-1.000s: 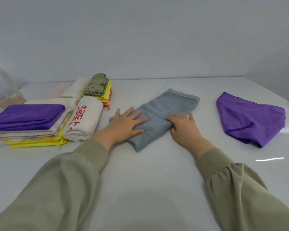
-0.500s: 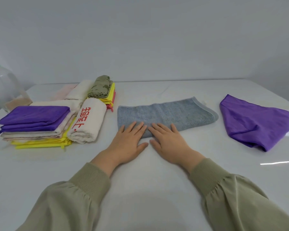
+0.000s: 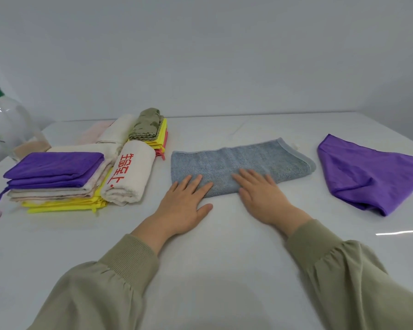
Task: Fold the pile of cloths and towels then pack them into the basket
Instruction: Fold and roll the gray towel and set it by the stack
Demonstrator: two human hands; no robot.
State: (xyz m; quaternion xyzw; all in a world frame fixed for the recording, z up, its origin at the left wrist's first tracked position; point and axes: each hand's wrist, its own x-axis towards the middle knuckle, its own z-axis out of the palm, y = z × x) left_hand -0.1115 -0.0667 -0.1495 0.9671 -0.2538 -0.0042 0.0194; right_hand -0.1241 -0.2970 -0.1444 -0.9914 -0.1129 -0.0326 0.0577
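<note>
In the middle of the worktop (image 3: pixel 224 253): the grey towel (image 3: pixel 239 160), folded into a long narrow band and lying flat. Placed between the folded stack (image 3: pixel 55 177) on the left and the loose purple cloth (image 3: pixel 367 177) on the right, touching neither. Long axis from left to right, almost parallel to the near edge of the worktop, with the right end turned slightly away from the person. Hemmed short end at the right; plain short end at the left, near the rolled white towel (image 3: pixel 129 172).

Left grip (image 3: pixel 185 206) released: fingers straight and spread, fingertips pressing on the near left part of the band, palm on the worktop. Right grip (image 3: pixel 262 198) released as well: laid flat over the near edge around the middle, grasping nothing.

Probably a moment of smoothing, before folding the band across its length.

Possible trouble from here:
- Risk of dragging the whole towel over the glossy worktop instead of flattening it, from pressing only on the near edge while sliding outward. Also a risk of opening the layers at the far side.
- Risk of a crooked packet, hard to stack, from bringing one short end over the other without matching the corners.
- Risk of bumping the rolled white towel and disturbing the stack, from pushing too far left.

No basket in view.
</note>
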